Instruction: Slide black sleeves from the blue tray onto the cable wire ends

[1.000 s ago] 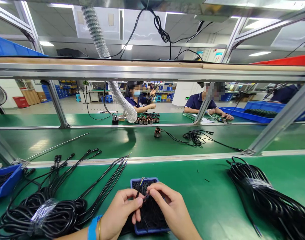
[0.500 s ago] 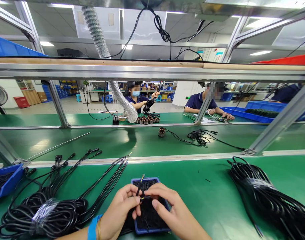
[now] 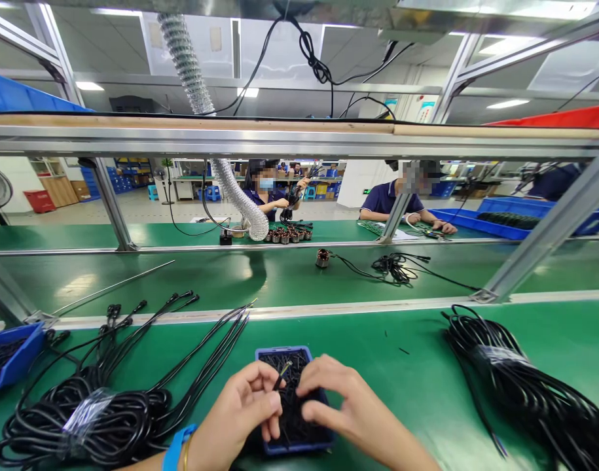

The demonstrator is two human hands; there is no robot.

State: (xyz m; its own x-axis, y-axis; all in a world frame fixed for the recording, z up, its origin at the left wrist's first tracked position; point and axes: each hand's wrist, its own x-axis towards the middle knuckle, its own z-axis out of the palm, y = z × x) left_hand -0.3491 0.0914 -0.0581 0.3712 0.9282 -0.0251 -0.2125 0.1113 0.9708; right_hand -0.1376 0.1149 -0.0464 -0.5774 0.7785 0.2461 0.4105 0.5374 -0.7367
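Observation:
My left hand (image 3: 247, 409) is closed around the end of a black cable (image 3: 281, 381), with thin wires, one of them yellow, sticking out past the fingers. My right hand (image 3: 341, 399) is over a small blue bin (image 3: 299, 449), thumb and fingers curved and a little apart; nothing shows between them. Short black tube pieces (image 3: 294, 422) fill the bin, and the right fingertips are close to them. Whether they touch any piece is hard to see.
On the left lies a tied cable bundle (image 3: 90, 425) beside another blue bin (image 3: 14, 356). A second bundle (image 3: 520, 376) is at right. A copper-wound coil (image 3: 322, 258) with its cable sits beyond the rail. Two co-workers (image 3: 385, 199) (image 3: 267, 196) sit across the bench.
My right hand has moved away from the cable end, slightly right, over the tube pieces. My left hand keeps the cable, whose wire tips now point lower and more to the right.

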